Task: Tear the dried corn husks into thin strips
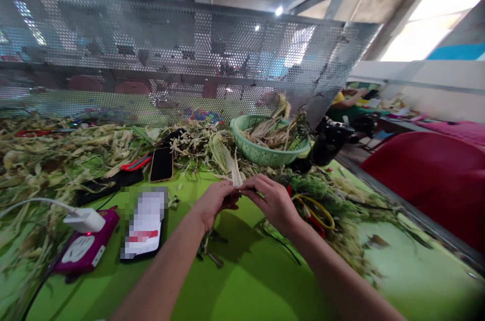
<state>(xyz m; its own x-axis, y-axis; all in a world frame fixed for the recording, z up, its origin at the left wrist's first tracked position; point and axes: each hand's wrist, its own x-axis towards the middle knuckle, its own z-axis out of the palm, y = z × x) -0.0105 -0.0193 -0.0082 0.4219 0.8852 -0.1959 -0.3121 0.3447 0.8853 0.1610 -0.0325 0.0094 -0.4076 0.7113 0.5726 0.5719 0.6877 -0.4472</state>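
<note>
Head view: left hand (pixel 214 202) and right hand (pixel 275 202) meet at centre, each grip pinched narrow on a pale husk strip (pixel 236 175) above the green table (pixel 246 270); basket (pixel 261 156) at one o'clock.

The green worktop (pixel 242 280) carries heaps of corn husks (pixel 56 154), a green plastic basket (pixel 242 141), a dark-screened phone (pixel 161 164) and a purple power strip (pixel 85 250) at left.
</note>
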